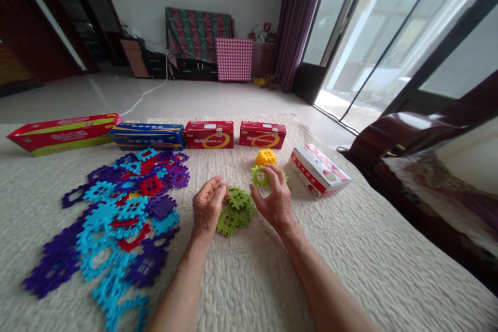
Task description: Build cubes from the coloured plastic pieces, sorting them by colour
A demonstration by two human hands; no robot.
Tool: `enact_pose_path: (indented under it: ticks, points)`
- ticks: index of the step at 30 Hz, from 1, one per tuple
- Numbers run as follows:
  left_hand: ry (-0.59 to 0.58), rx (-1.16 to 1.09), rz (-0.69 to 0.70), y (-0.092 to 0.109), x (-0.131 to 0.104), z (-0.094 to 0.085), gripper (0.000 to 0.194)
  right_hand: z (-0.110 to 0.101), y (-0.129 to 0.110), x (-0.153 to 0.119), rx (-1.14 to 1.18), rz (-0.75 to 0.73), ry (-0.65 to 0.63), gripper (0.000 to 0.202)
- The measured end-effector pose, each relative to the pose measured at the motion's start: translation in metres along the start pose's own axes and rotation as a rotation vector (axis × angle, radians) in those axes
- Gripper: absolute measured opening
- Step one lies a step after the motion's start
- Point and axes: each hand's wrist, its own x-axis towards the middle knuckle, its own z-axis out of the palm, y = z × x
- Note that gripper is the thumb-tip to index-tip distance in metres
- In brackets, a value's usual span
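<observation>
Lime-green, square plastic pieces with notched edges and windowed middles (228,222) lie in a loose pile on the cream quilted cover (249,285), between the person's hands. The left hand (209,206) is just beside that pile, its fingers curled and the thumb drawn close to the fingertips — whether anything is pinched there, I cannot tell. The right hand (275,197) is arched above another lime-green notched plastic piece (259,176), farther forward, with thumb and fingers spread apart; contact with the piece cannot be made out. Just behind it sit bright yellow notched plastic pieces (266,156).

To the left spreads a wide, jumbled heap of flat plastic pieces: light-blue ones (101,191), dark purple ones (161,206) and red ones (151,186). Along the back stand a long red and yellow-green box (66,136), a blue cardboard box (147,137) and two red cardboard boxes (209,135) — while a white and red cardboard box (321,168) lies angled at the right.
</observation>
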Motion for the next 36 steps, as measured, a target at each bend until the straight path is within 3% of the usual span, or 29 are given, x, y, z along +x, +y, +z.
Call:
enact_pose_path:
  ticks: [5,13,19,23,26,29,36]
  points:
    - [0.096,-0.018,-0.016,-0.004,0.004,-0.001,0.041,-0.013,0.035,0.01,-0.16,0.053,0.092,0.034]
    - [0.146,-0.023,-0.037,-0.002,0.005,0.0,0.039,-0.018,0.055,0.006,-0.228,0.102,-0.005,0.034]
    - [0.23,0.063,-0.009,-0.011,0.008,-0.004,0.035,-0.016,0.033,0.008,-0.161,0.016,0.038,0.03]
    - [0.266,0.215,0.03,-0.013,0.009,-0.007,0.032,-0.008,0.002,0.001,0.057,-0.076,-0.23,0.023]
    - [0.25,0.342,0.077,-0.014,0.008,-0.008,0.029,0.0,-0.013,-0.008,0.065,-0.065,-0.422,0.028]
    - [0.215,0.422,0.125,-0.015,0.008,-0.008,0.026,0.007,-0.019,-0.013,0.0,-0.039,-0.478,0.038]
    - [0.167,0.458,0.169,-0.015,0.007,-0.006,0.022,0.01,-0.018,-0.015,-0.017,-0.018,-0.492,0.033]
